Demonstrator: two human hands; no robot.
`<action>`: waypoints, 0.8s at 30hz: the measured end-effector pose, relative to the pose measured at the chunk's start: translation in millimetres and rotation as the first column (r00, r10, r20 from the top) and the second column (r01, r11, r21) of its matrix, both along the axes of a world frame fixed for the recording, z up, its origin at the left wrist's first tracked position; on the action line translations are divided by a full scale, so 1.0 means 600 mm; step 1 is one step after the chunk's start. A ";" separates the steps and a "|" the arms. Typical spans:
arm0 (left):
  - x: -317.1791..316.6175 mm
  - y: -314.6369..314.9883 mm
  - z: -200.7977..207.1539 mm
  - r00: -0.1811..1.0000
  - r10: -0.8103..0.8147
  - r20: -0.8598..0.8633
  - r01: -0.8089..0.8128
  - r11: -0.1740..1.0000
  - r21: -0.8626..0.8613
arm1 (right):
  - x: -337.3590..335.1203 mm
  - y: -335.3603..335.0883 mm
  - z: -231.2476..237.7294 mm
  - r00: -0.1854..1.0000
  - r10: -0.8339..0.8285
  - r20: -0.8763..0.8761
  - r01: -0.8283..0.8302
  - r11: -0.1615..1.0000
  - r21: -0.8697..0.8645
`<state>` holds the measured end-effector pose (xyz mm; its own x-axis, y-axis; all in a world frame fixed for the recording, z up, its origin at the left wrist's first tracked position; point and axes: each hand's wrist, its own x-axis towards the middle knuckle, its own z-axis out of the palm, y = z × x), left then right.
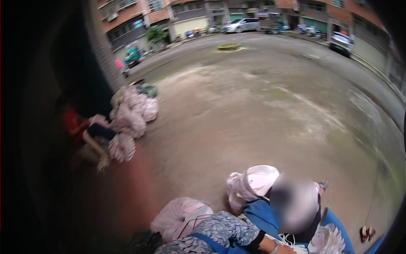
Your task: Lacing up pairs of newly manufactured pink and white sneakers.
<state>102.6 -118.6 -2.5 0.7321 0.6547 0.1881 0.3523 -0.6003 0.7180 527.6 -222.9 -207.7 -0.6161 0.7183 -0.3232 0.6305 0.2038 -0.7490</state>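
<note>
An arm in a blue-grey patterned sleeve enters from the lower edge; it appears to be mine. At its end, past a dark cuff and a wristband, my left hand (pixel 284 249) is mostly cut off by the picture's edge, and its fingers are hidden. Just right of it is a pale pink bundle of layered pieces (pixel 326 240), with white cords (pixel 291 241) between them. A larger ring-shaped pink bundle (pixel 182 218) lies left of the sleeve. Beyond the arm stands an open pale pink sack or bundle (pixel 258 180). My right hand does not show.
Close by on the right is a person in blue and dark clothing (pixel 260 215). A person in red (pixel 72 122) sits at the left beside piled pink bundles (pixel 131 112). Sandals (pixel 367 234) lie on the concrete (pixel 220 122). Parked vehicles (pixel 242 25) line the far road.
</note>
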 end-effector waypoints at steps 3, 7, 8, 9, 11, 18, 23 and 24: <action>0.022 0.001 0.014 0.977 -0.169 -0.133 0.166 0.986 -0.030 | -0.137 -0.035 0.181 0.909 -0.417 -0.017 0.417 0.909 0.007; 0.024 -0.007 0.024 0.975 -0.173 -0.141 0.186 0.979 0.083 | -0.065 -0.089 0.094 0.899 -0.376 0.224 0.399 0.914 -0.068; 0.023 -0.011 0.025 0.968 -0.207 -0.141 0.220 0.972 0.080 | -0.059 -0.097 0.086 0.912 -0.400 0.093 0.411 0.891 -0.192; 0.024 -0.015 0.024 0.984 -0.153 -0.091 0.159 0.985 0.063 | -0.051 -0.105 0.079 0.886 -0.411 0.214 0.451 0.872 -0.193; 0.015 -0.014 0.069 0.974 -0.192 -0.121 0.183 0.980 -0.079 | -0.046 -0.181 0.075 0.870 -0.453 0.193 0.487 0.850 -0.202; 0.012 -0.034 0.090 0.940 -0.270 -0.208 0.294 0.951 0.097 | -0.208 -0.113 0.366 0.928 -0.373 -0.015 0.370 0.923 -0.108; 0.041 -0.039 0.089 0.834 -0.473 -0.283 0.525 0.839 0.146 | -0.136 -0.190 0.339 0.906 -0.415 -0.078 0.411 0.909 -0.063; 0.046 -0.039 0.086 0.828 -0.475 -0.297 0.526 0.842 0.120 | -0.107 -0.222 0.289 0.896 -0.429 -0.116 0.426 0.903 -0.046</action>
